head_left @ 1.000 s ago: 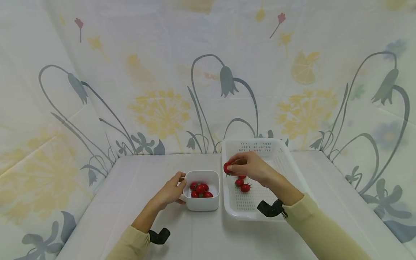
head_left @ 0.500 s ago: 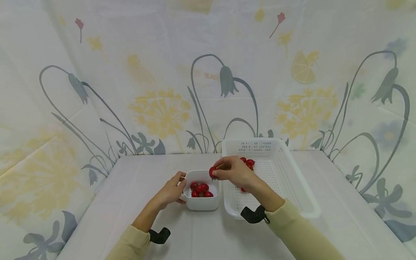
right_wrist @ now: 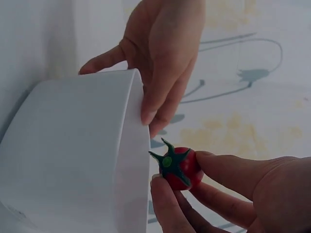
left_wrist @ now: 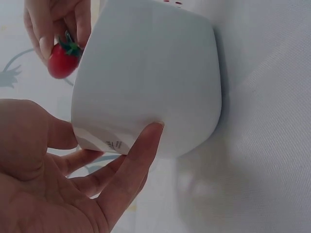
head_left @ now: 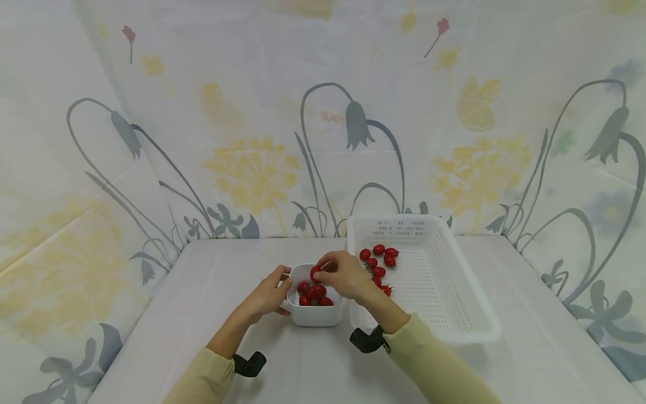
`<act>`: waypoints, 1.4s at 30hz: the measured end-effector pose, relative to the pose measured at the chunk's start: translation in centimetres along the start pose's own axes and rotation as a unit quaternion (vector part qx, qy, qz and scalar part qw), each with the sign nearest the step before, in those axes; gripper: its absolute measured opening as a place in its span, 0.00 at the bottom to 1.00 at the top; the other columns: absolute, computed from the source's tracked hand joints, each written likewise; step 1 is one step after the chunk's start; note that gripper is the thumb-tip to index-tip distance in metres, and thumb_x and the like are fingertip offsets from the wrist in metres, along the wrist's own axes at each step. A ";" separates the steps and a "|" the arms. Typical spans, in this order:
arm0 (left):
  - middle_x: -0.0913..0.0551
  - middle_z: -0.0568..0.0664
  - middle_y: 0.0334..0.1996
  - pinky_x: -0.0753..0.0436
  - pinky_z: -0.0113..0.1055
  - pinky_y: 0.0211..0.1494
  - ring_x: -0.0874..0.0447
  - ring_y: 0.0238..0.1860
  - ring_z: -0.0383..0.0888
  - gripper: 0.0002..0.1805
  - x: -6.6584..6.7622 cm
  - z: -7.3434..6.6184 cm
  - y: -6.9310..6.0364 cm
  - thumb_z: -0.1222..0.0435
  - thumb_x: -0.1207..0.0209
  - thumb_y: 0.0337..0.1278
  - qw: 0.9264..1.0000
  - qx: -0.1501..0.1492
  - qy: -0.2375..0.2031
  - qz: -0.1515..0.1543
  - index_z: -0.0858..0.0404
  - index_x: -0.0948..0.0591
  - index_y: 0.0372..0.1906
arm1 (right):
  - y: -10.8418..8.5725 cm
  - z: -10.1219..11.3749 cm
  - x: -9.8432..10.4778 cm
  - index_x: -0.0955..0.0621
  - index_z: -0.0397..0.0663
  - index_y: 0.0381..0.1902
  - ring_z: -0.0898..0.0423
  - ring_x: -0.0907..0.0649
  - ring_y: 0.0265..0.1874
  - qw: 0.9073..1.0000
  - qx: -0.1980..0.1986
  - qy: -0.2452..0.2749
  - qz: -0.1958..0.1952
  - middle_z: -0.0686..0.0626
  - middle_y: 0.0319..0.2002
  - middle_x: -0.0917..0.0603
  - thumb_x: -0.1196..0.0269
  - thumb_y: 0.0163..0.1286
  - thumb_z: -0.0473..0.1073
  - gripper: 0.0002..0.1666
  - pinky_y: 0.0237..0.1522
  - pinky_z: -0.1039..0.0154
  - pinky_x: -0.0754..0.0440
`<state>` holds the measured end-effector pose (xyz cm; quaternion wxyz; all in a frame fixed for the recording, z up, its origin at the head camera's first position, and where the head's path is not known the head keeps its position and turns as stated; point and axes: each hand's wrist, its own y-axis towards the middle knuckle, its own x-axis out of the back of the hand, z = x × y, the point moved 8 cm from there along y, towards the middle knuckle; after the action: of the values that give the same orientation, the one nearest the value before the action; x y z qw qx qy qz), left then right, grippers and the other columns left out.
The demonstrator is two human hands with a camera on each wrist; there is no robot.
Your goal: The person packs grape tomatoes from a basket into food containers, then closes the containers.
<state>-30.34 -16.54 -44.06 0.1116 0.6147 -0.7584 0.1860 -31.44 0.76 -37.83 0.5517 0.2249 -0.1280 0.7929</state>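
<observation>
A small white square container stands on the table with several cherry tomatoes inside. My left hand holds its left side, thumb at the rim and fingers along the outer wall, as the left wrist view shows. Over the container's opening, my right hand pinches one cherry tomato between thumb and fingertips. The green stem of this tomato faces the container in the right wrist view. In the left wrist view the same tomato hangs beside the rim.
Just right of the container is a white perforated basket, with several cherry tomatoes toward its left side. My right forearm crosses its near left corner. A flower-printed sheet hangs behind the white table.
My right hand has carried the tomato leftward from above the basket to over the container, uncovering more tomatoes in the basket. My left hand has stayed on the container.
</observation>
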 end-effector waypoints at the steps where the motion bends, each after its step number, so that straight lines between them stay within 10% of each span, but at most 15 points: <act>1: 0.28 0.66 0.66 0.09 0.47 0.33 0.21 0.54 0.65 0.17 0.0 0.0 0.0 0.66 0.55 0.80 1.000 0.000 0.000 0.000 0.66 0.31 0.66 | 0.0 0.0 -0.3 0.16 0.40 0.48 0.52 0.14 0.39 1.000 0.003 -0.003 0.002 0.44 0.42 0.12 0.32 0.69 0.38 0.11 0.42 0.56 0.11; 26: 0.28 0.68 0.64 0.09 0.47 0.33 0.22 0.53 0.62 0.16 0.1 -0.2 -0.2 0.66 0.55 0.79 1.000 -0.012 -0.008 0.004 0.66 0.30 0.63 | 0.5 0.5 -5.9 0.17 0.39 0.36 0.53 0.19 0.31 0.980 0.058 -0.152 -0.116 0.46 0.30 0.15 0.31 0.66 0.33 0.04 0.31 0.64 0.16; 42: 0.28 0.66 0.63 0.09 0.49 0.33 0.23 0.49 0.60 0.15 0.0 0.0 0.0 0.68 0.55 0.79 1.000 -0.010 -0.009 -0.003 0.67 0.30 0.63 | 1.0 -0.5 -6.6 0.20 0.39 0.32 0.54 0.22 0.26 0.982 0.018 -0.161 -0.092 0.48 0.26 0.20 0.32 0.66 0.32 0.06 0.28 0.62 0.21</act>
<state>-30.34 -16.56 -44.01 0.1113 0.6177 -0.7591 0.1729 -30.59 -4.76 -41.47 0.5908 0.3701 -0.1796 0.6941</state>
